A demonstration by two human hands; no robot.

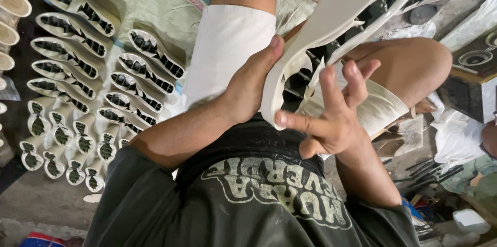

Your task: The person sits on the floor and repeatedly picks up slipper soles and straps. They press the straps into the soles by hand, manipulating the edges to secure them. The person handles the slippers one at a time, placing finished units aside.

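- Left hand (247, 87) clamped on heel end of cream shoe sole (331, 24), thumb over its edge; right hand (331, 117) spread loose, fingertips touching thin trim flash.
- Held above lap, between knees.
- Probably light, flexible moulding; best pinched at thicker heel.
- Rows of matching soles (77, 86) on floor, left.

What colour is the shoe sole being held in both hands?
Cream white: the shoe sole shows best in the head view, the only one.
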